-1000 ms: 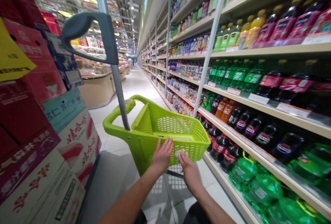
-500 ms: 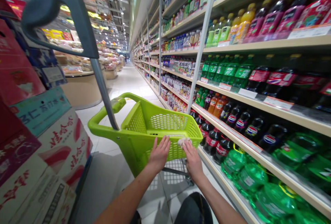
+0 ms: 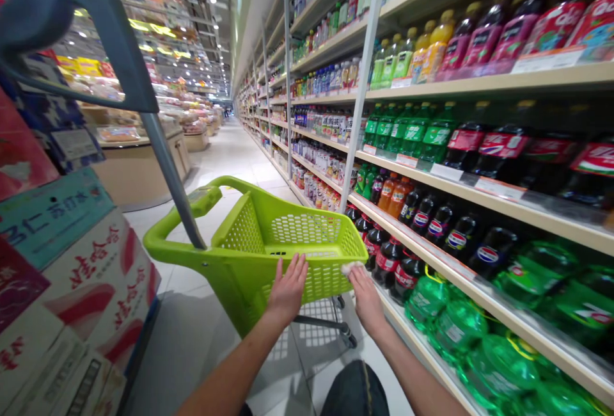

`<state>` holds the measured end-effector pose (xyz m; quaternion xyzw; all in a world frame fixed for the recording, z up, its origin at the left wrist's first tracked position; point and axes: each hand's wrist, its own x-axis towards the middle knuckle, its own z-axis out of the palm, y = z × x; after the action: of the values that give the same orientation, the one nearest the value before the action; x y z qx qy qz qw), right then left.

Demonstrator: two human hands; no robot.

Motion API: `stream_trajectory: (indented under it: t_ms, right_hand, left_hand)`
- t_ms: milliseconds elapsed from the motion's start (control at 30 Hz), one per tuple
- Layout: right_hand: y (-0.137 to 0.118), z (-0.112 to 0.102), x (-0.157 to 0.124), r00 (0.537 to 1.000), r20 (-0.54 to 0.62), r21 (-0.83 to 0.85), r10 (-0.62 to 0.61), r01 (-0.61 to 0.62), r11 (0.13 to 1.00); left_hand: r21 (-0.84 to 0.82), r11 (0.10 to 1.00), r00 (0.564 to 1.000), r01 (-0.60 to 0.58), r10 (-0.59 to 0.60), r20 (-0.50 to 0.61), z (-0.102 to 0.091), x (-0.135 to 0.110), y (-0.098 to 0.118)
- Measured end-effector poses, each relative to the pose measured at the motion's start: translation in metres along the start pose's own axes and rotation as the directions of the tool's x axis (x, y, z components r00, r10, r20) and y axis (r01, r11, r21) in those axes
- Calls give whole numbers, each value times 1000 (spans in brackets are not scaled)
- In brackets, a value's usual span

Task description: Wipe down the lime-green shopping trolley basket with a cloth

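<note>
A lime-green shopping cart [image 3: 307, 269] with a perforated basket stands sideways in front of me. My left hand [image 3: 286, 285] lies against the basket's near side, its fingers stretched out over the holes just under the rim. At the basket's right corner, my right hand [image 3: 365, 294] presses a crumpled white cloth [image 3: 352, 269] to the plastic; most of the cloth is hidden under the fingers. The cart's grey metal post [image 3: 173, 179] rises at the left and carries a dark grey looped handle [image 3: 129, 51].
Shelves of soda bottles [image 3: 434, 134] run along the right, close to the cart. Large green bottles [image 3: 463, 326] fill the bottom shelf. Stacked drink cartons [image 3: 96, 275] stand at the left. A tiled aisle [image 3: 230, 153] stretches ahead past a round display counter [image 3: 139, 173].
My right hand has slid the cloth rightward along the basket to its corner. The left hand stays on the side. The whole view has shifted, with the cart now slightly farther left.
</note>
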<state>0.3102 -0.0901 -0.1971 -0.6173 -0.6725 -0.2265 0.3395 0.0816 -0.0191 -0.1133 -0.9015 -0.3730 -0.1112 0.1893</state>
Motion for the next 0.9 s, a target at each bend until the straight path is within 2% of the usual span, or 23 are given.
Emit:
stream_trajectory:
  t_ms: [100,300,500,667,800,900]
  right_hand:
    - [11,0,-10,999,34,13,-5,4,1000]
    - [31,-8,2,993,-99,17,64,-63,998]
    - [38,6,-21,995,-38,53,93,-91,994]
    - [42,-7,-3,986,-119,3,115,-116,993]
    - [37,-5,-12,996,-78,9,46,-45,999]
    - [17,-8,-10,997,-73,75,30,-25,997]
  left_hand:
    - [-8,1000,1000,-16,16,18,-2,0,0]
    - [-39,999,1000,5,-5,8,-4,0,1]
    - [-50,999,1000,-14,14,7,-3,-2,-1]
    - [-67,998,1000,17,-16,7,-2,-2,1]
    - [-55,998,1000,-3,2,-19,-3,-2,0]
    - [-55,998,999,2,-5,-40,-5,-5,-7]
